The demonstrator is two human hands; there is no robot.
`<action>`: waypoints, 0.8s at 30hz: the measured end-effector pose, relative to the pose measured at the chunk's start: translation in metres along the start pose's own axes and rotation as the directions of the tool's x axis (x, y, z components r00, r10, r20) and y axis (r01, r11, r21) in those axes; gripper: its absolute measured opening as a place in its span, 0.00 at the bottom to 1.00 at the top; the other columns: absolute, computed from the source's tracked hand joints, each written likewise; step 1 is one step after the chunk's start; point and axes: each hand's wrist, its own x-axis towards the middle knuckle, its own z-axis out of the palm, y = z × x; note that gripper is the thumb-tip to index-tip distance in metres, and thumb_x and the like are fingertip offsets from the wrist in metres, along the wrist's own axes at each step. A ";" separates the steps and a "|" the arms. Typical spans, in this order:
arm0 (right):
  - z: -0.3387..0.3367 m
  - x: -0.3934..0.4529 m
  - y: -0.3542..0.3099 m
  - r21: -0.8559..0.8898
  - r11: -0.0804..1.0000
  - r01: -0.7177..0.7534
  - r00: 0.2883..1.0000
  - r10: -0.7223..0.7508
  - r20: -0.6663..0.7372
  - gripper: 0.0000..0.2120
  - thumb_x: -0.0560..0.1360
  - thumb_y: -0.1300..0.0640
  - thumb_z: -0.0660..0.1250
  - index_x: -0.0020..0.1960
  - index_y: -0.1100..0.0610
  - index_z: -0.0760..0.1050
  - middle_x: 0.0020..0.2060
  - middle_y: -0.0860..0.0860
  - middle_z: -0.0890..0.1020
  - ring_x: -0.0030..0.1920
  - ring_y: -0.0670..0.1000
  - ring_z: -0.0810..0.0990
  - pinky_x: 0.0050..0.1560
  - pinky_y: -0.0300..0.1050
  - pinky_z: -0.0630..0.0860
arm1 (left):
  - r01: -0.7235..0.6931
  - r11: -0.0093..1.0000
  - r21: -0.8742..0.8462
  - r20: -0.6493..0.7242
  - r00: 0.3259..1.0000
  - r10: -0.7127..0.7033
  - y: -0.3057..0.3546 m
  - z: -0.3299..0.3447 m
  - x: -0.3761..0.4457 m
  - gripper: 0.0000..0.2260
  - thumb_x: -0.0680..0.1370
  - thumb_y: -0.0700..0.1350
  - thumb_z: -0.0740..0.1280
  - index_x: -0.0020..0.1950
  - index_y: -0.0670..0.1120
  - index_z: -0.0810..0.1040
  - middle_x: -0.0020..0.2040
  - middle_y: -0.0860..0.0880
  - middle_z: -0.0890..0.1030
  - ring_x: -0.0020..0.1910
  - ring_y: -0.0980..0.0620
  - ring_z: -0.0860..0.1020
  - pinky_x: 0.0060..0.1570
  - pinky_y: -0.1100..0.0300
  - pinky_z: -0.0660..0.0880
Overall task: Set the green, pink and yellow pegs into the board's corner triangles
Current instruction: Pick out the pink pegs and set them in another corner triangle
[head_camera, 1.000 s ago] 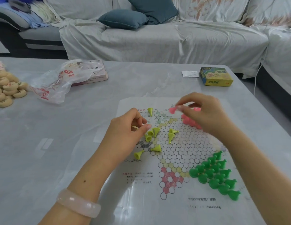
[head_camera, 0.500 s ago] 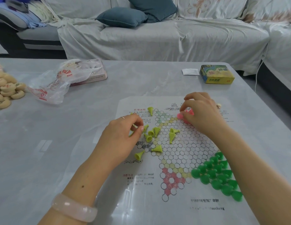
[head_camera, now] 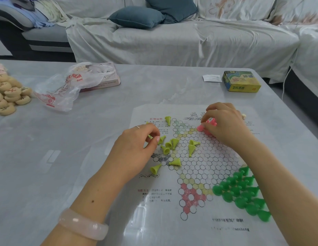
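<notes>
A paper checkers board (head_camera: pixel 204 164) printed with circles lies on the table. Several yellow pegs (head_camera: pixel 172 144) lie scattered and tipped over at its left side. My left hand (head_camera: pixel 135 148) pinches one yellow peg (head_camera: pixel 161 139) at the edge of that pile. My right hand (head_camera: pixel 224 123) rests over the pink pegs (head_camera: pixel 206 126) at the board's upper right and grips one there; most of them are hidden under the hand. Several green pegs (head_camera: pixel 243 192) stand packed in the lower right triangle.
A yellow-green box (head_camera: pixel 241 80) and a white slip (head_camera: pixel 212 78) lie at the table's far right. A plastic bag over a pink box (head_camera: pixel 80 84) sits at the far left, beside a heap of round wooden chess discs (head_camera: pixel 7 98). A covered sofa stands behind.
My right hand has lowered the pink peg from above the board onto the pink cluster. My left hand has shifted slightly left and down at the yellow pile.
</notes>
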 end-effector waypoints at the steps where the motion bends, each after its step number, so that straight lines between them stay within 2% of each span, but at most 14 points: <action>1: 0.000 0.000 0.000 -0.003 1.000 0.001 1.000 -0.001 -0.002 0.09 0.71 0.51 0.66 0.48 0.53 0.79 0.59 0.49 0.74 0.64 0.53 0.64 0.61 0.51 0.61 | -0.002 1.000 0.002 -0.001 1.000 0.002 0.000 0.000 0.000 0.05 0.77 0.44 0.62 0.48 0.49 0.77 0.38 0.63 0.74 0.42 0.67 0.73 0.44 0.68 0.71; 8: 0.001 -0.001 0.004 -0.009 1.000 0.004 1.000 -0.003 0.025 0.09 0.72 0.51 0.66 0.49 0.52 0.79 0.58 0.50 0.75 0.63 0.54 0.65 0.59 0.51 0.62 | -0.018 1.000 0.013 -0.002 1.000 0.018 -0.001 0.001 0.001 0.05 0.77 0.44 0.62 0.47 0.50 0.77 0.38 0.63 0.74 0.41 0.67 0.73 0.44 0.68 0.71; 13: -0.004 -0.002 0.003 0.012 1.000 0.002 1.000 -0.002 0.015 0.11 0.72 0.51 0.66 0.53 0.51 0.78 0.59 0.50 0.74 0.64 0.54 0.65 0.61 0.51 0.61 | -0.025 1.000 0.015 0.004 1.000 0.025 0.001 0.002 0.001 0.05 0.77 0.44 0.62 0.47 0.51 0.77 0.38 0.64 0.74 0.42 0.65 0.74 0.45 0.62 0.73; 24: -0.008 -0.002 0.003 0.018 0.999 0.043 0.999 -0.043 0.015 0.09 0.74 0.52 0.63 0.53 0.49 0.78 0.59 0.50 0.74 0.62 0.53 0.67 0.62 0.51 0.62 | -0.023 0.999 0.041 0.012 1.000 0.022 -0.002 0.001 0.002 0.05 0.78 0.45 0.61 0.49 0.50 0.77 0.38 0.64 0.73 0.41 0.66 0.73 0.42 0.71 0.68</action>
